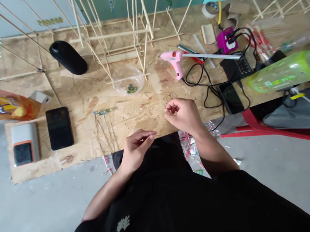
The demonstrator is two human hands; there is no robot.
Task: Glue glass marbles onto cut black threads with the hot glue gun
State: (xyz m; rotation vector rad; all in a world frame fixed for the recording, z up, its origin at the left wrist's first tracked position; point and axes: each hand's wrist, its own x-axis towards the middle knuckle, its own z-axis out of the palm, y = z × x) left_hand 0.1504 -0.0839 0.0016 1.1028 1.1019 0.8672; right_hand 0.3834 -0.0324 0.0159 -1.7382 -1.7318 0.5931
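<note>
My left hand [136, 148] hovers at the near edge of the chipboard table [74, 143], fingers drawn together in a pinch on something too thin to make out. My right hand [183, 115] is curled over the board a little farther in, fingertips pinched on a fine wire I can barely see. To the left lie thin wires with small blue-green beads [102, 112] at their ends. A clear plastic bowl [128, 79] holding a few beads stands beyond the hands, under a frame of wooden sticks [137, 31].
A pink glue gun [176, 59] with a glue stick lies at the right. Black cables, a phone [231, 97], a magenta charger [228, 40] and a green bottle [283, 72] crowd the right side. On the left are a black phone [59, 127], a black speaker [68, 57], a snack bag [6, 106].
</note>
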